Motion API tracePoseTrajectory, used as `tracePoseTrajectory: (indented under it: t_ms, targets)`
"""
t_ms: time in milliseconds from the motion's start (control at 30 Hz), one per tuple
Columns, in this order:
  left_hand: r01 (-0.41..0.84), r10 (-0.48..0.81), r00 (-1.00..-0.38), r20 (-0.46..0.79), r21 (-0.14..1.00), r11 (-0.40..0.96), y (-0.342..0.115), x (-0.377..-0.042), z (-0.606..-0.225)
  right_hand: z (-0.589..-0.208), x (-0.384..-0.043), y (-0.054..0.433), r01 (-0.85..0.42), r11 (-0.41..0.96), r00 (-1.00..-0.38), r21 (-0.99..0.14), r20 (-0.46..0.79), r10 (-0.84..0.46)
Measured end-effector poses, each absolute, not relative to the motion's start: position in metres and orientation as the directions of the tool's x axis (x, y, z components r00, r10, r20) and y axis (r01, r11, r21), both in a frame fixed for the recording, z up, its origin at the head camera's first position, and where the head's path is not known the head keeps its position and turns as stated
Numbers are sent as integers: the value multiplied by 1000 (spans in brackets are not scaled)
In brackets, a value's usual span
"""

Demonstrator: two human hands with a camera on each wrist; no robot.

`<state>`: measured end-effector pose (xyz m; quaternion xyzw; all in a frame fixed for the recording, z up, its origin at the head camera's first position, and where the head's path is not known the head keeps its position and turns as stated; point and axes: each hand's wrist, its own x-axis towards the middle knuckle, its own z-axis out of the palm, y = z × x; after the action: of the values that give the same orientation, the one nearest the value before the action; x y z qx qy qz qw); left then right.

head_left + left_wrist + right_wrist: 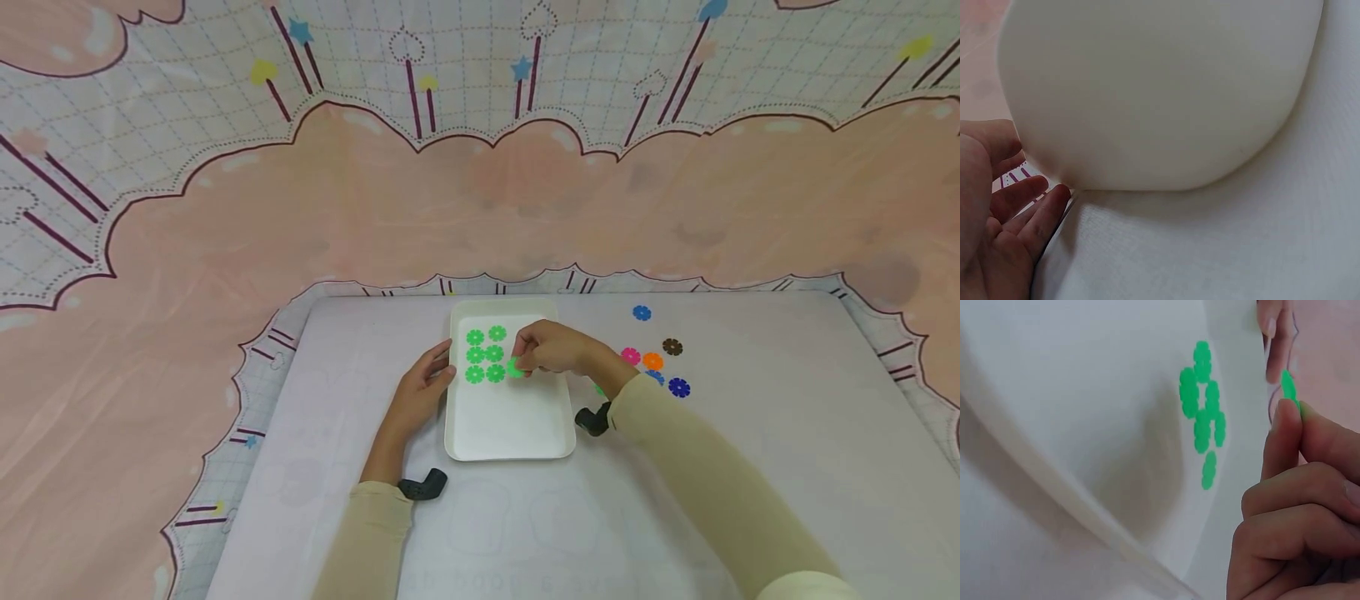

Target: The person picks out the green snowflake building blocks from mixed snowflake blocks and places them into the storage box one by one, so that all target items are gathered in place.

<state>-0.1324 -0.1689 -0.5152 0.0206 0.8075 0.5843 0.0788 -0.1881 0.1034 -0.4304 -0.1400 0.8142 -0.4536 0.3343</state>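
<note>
Currently right hand (553, 346) pinches green scalloped disc (1288, 385); loose-fingered left hand (417, 396) touches white rectangular tray (510, 425); nudge could skew placement.

Peach-and-white backdrop (480, 208), probably cloth, behind white table (787, 400)

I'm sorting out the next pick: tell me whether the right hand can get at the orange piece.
Probably not yet: the right hand pinches a green piece, though the orange piece lies close by in plain view.
</note>
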Motion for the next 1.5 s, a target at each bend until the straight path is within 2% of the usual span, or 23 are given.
tracePoseTrajectory:
  t_ms: [300,533,800,1133,1500]
  targets:
    - [-20,146,-987,-67,953,301,-170,-133,-518,-445,-187,80,90,526,-760,-846,-399,-513]
    - [-3,168,-985,-49,964,266,-172,-136,-522,-454,-185,67,52,522,-770,-852,-367,-522]
    - [-28,171,-982,-77,961,275,-172,-136,-522,-466,-185,57,8,570,-780,-822,-362,-511]
    - [19,182,-983,-30,964,265,-172,-134,-519,-467,-182,48,-58,634,-794,-771,-349,-497]
    - [10,172,-984,-39,962,273,-172,-134,-518,-474,-181,44,-62,675,-804,-736,-364,-470]
